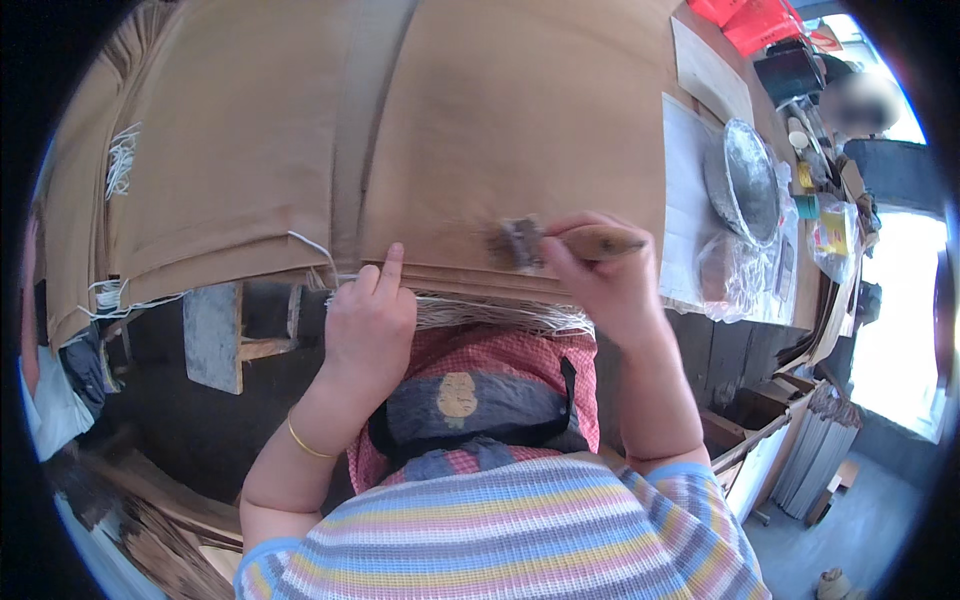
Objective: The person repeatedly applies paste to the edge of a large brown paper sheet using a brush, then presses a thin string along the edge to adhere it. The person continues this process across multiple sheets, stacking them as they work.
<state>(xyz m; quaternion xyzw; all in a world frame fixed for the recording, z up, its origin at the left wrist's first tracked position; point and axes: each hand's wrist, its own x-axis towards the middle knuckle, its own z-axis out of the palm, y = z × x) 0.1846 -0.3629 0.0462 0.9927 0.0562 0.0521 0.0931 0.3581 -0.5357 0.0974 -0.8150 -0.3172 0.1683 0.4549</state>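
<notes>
A stack of brown paper bags point(520, 120) lies in front of me, white cord handles point(480, 316) bunched along its near edge. My right hand point(615, 275) grips a brush with a wooden handle point(600, 241). The brush's bristles point(512, 245) are blurred by motion and sit low over the top sheet near the front edge; I cannot tell if they touch it. My left hand point(372, 315) rests at the near left corner of this stack, one finger stretched out on the paper and the others partly bent. Its thumb is hard to make out.
More brown bags point(230, 130) with white cords lie to the left. At right, a grey metal basin point(748, 185) stands on white paper beside clear plastic point(735, 275). A red plastic bag point(750, 22) lies at far right. A wooden stool point(213, 338) stands below the table.
</notes>
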